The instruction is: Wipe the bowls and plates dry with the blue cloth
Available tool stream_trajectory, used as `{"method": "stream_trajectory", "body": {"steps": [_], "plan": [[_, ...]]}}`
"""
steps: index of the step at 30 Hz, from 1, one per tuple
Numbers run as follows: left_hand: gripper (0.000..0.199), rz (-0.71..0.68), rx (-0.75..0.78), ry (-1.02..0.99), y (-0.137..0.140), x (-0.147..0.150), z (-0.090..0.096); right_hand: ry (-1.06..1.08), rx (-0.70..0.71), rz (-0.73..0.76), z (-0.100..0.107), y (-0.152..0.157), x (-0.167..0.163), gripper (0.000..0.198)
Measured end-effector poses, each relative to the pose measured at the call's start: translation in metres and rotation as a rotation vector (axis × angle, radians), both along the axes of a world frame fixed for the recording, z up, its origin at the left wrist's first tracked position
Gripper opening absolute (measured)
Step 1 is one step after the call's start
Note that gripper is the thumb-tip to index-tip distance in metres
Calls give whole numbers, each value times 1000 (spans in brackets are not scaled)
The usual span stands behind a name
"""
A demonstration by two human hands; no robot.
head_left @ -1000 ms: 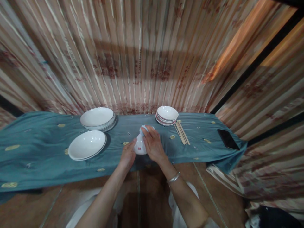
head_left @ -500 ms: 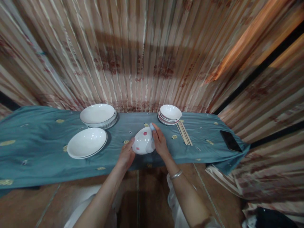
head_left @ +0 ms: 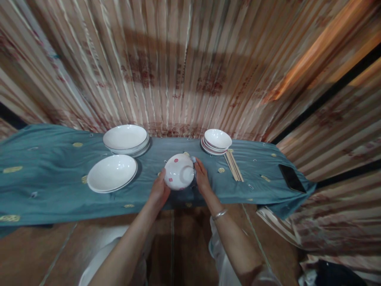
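A white bowl (head_left: 177,174) with small red marks is tipped on its side above the table's front, its outside and foot ring toward me. My left hand (head_left: 160,190) grips the bowl at its left edge. On the other side, my right hand (head_left: 202,176) has its fingers closed round a small pale blue piece (head_left: 193,159), perhaps cloth, against the bowl's right side. Most of that piece is hidden by the fingers. The inside of the bowl faces away from view.
Left on the teal tablecloth (head_left: 59,171) are a stack of white plates (head_left: 125,137) and, nearer, stacked shallow dishes (head_left: 112,172). To the right stand small bowls (head_left: 218,139), wooden chopsticks (head_left: 234,166) and a black phone (head_left: 291,178). A pleated curtain (head_left: 166,71) hangs behind.
The bowl has turned in my hands, so its foot ring now shows more plainly on the right. My right fingers have shifted slightly down along its side. The view has tilted slightly.
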State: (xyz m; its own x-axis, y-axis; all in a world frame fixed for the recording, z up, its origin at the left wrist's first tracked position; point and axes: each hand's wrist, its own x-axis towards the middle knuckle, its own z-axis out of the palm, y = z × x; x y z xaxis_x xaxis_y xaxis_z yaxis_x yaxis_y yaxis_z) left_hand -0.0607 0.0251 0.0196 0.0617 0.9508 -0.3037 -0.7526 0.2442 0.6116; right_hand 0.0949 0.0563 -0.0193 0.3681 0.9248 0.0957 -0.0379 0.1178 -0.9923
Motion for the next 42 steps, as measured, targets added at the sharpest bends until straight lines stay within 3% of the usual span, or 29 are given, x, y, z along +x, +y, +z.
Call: {"method": "stream_trajectory", "body": {"steps": [5,12,26,35,42], "plan": [[31,22,-56,-4,2,-1,0,-75,31,4,-5,1,-1,56],[27,0,4,-19,-2,-1,3,-180,53,19,-7,1,3,57],[33,-37,114,48,-6,7,-2,-505,279,87,36,-18,9,49],[32,-52,114,17,-8,11,3,-814,358,141,50,-39,0,48],[38,-43,117,45,-4,7,0,-1057,460,170,50,-52,-11,50]]}}
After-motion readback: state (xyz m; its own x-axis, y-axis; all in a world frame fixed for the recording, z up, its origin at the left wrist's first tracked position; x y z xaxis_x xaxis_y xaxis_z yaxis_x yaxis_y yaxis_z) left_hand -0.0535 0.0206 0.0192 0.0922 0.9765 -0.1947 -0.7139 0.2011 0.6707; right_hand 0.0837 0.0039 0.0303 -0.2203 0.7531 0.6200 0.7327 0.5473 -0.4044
